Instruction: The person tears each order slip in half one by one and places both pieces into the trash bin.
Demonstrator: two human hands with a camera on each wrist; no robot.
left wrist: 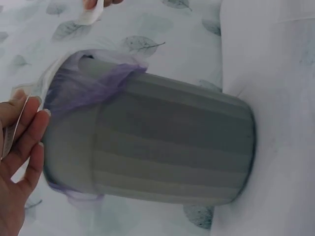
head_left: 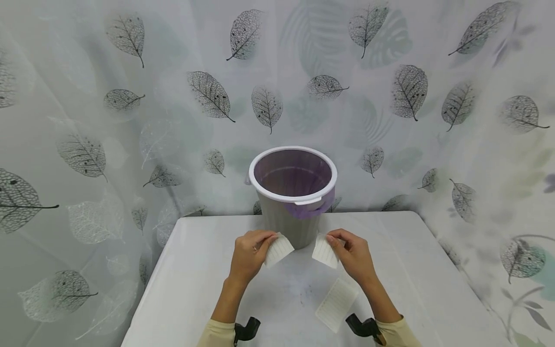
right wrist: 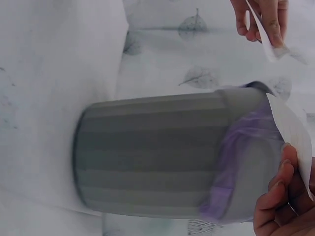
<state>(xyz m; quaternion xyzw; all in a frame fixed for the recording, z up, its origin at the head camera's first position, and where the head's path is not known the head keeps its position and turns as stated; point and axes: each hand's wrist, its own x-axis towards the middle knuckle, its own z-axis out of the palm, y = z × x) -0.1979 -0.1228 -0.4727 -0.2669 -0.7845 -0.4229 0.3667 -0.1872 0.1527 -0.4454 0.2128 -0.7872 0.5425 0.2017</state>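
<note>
In the head view, my left hand [head_left: 249, 255] pinches a small piece of lined white paper [head_left: 279, 249] between thumb and fingers. My right hand [head_left: 353, 255] pinches a second lined paper piece [head_left: 325, 250], held apart from the first. Both pieces are in front of a grey trash bin [head_left: 288, 224] with a white rim and a purple liner [head_left: 310, 209] hanging over its edge. Below the right hand, a larger sheet of lined paper [head_left: 337, 304] lies flat on the table. The right wrist view shows the right hand's paper [right wrist: 291, 125] edge-on beside the bin's rim.
The bin stands at the back of a white table [head_left: 195, 274], close to a leaf-printed curtain [head_left: 173, 120] that rises behind and along both sides. Black wrist mounts [head_left: 247, 330] sit on the sleeves.
</note>
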